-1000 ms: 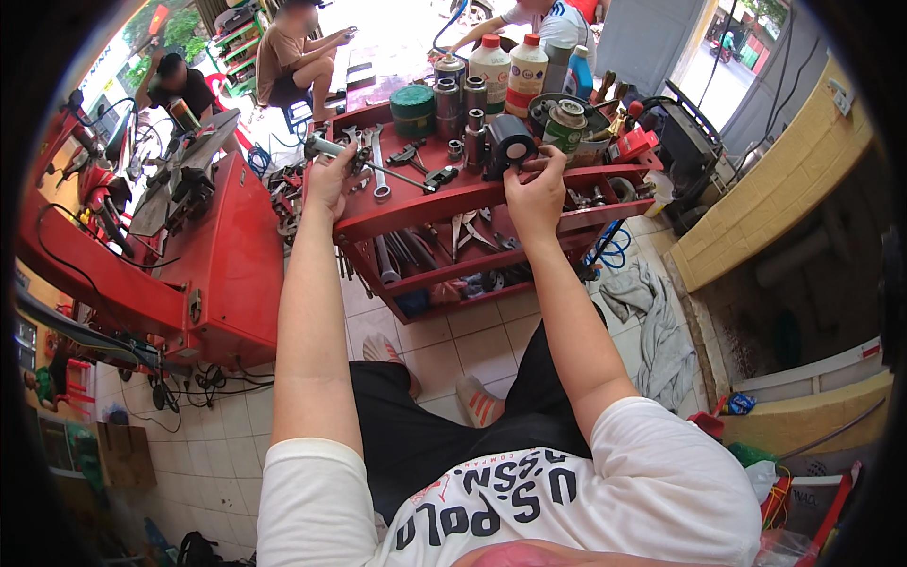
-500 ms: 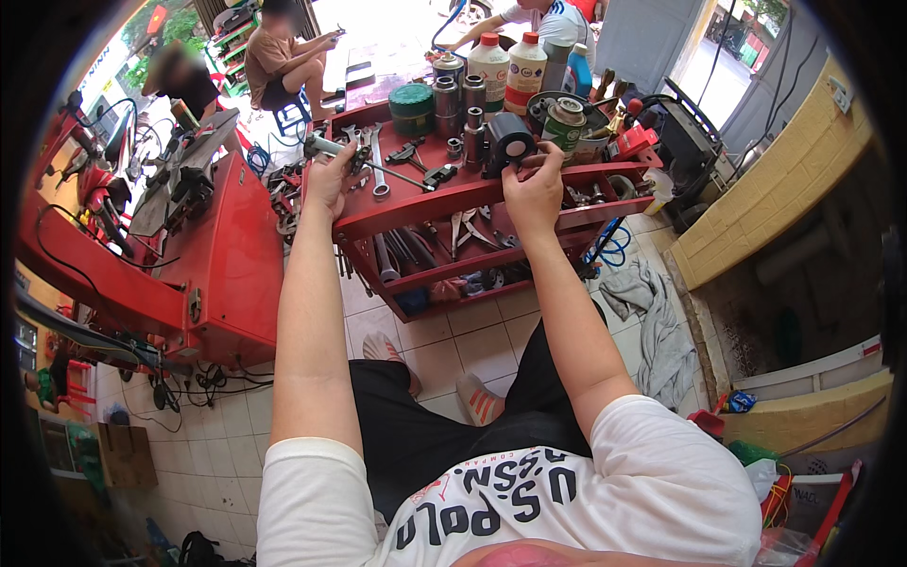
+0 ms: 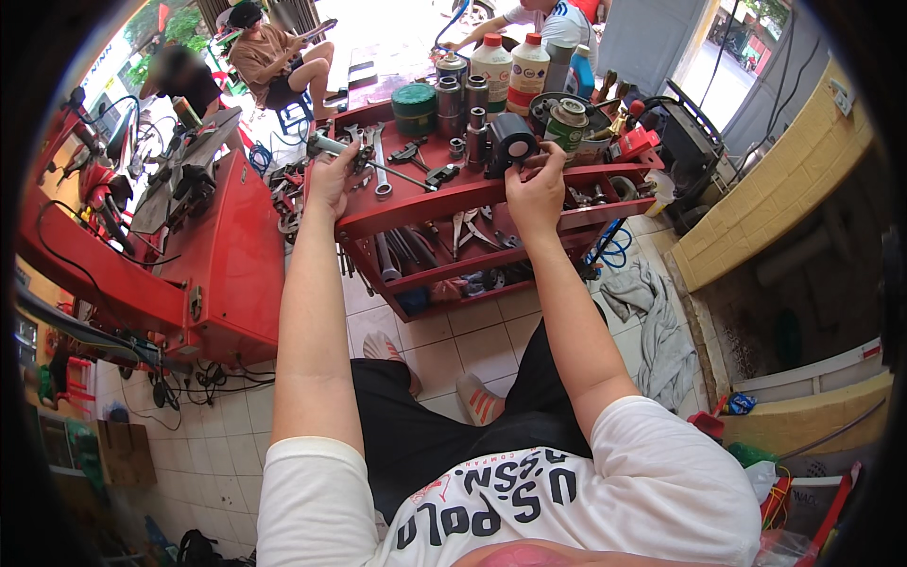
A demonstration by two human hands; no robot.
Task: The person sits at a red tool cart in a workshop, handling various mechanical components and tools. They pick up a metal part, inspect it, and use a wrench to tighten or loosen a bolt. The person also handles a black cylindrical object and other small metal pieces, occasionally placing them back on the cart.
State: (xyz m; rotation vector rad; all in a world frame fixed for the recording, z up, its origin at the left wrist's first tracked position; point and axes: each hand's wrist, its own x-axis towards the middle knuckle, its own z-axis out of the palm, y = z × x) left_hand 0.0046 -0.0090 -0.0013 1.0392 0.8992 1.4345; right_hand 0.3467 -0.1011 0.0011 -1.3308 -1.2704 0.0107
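At the near rim of the red tool cart (image 3: 406, 203), my left hand (image 3: 333, 173) is closed round a silvery metal tool (image 3: 333, 146) with a dark fitting. Beside it lie an open-ended wrench (image 3: 381, 170), a long thin rod (image 3: 402, 177) and small dark tools (image 3: 441, 176). My right hand (image 3: 534, 187) has its fingers curled at the lower right of a black cylindrical object (image 3: 508, 142) with a white round face, touching it. Steel sockets (image 3: 449, 109), a green tub (image 3: 414, 115) and a green can (image 3: 567, 128) stand close by.
A red machine (image 3: 227, 265) stands at left, a black wheeled machine (image 3: 685, 156) and yellow wall (image 3: 756, 189) at right. Co-workers (image 3: 279, 61) (image 3: 175, 80) (image 3: 557, 24) sit or work beyond the cart. A grey cloth (image 3: 652, 321) and cables (image 3: 203, 383) lie on the floor.
My hands are almost unmoved. The co-worker in brown now leans differently and holds a long, flat item raised. The co-worker in black at the far left has shifted slightly.
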